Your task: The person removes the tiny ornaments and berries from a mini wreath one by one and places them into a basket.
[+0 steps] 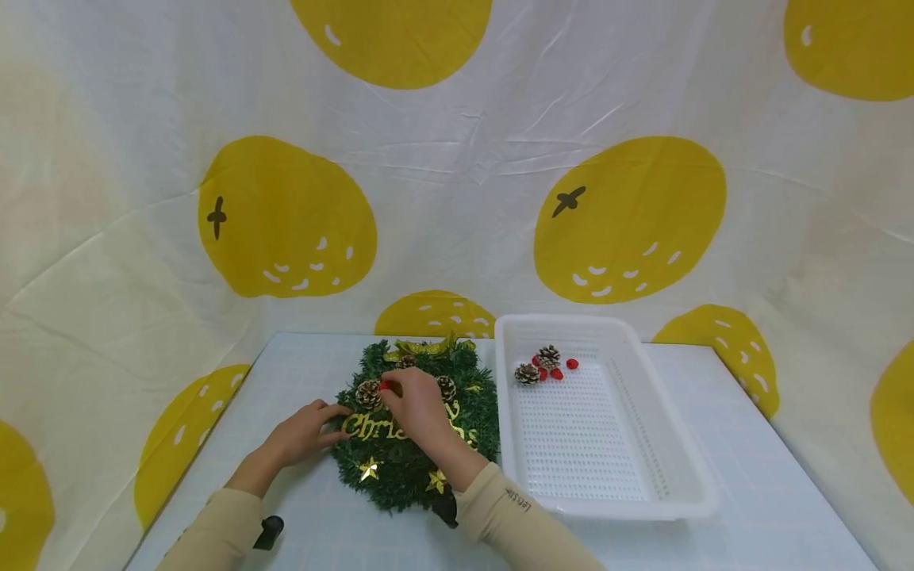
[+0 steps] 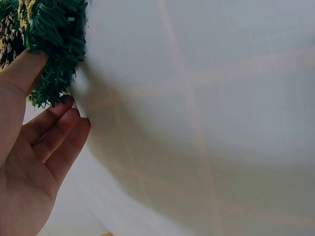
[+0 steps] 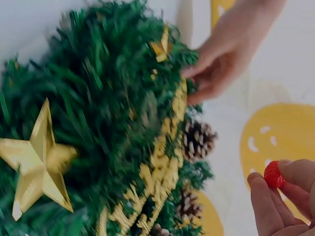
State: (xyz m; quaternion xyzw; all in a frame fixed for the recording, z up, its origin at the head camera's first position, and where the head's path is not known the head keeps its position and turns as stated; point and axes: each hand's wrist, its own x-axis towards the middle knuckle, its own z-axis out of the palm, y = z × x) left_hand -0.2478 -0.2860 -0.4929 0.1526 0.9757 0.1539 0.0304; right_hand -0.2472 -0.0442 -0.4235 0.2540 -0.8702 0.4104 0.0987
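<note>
A green Christmas wreath [image 1: 400, 468] lies on the table, with gold lettering [image 1: 360, 427], gold stars [image 1: 369, 469] and a gold bow [image 1: 432, 346] at its far edge. Pinecones [image 1: 368, 393] sit among the greenery above the lettering. My left hand [image 1: 303, 432] holds the wreath's left edge; in the left wrist view its thumb [image 2: 27, 69] lies over the greenery and the other fingers are at the rim. Between thumb and fingertips, my right hand [image 1: 417, 404] pinches a small red berry [image 3: 273, 174] over the upper left of the wreath, beside a pinecone.
Right of the wreath stands a white plastic basket [image 1: 571, 460] holding pinecones [image 1: 548, 357] and several red berries [image 1: 572, 364]. A black object [image 1: 269, 532] lies near the left sleeve. Behind the table [image 1: 314, 523] hangs a white cloth [image 1: 457, 214] with yellow fruit prints.
</note>
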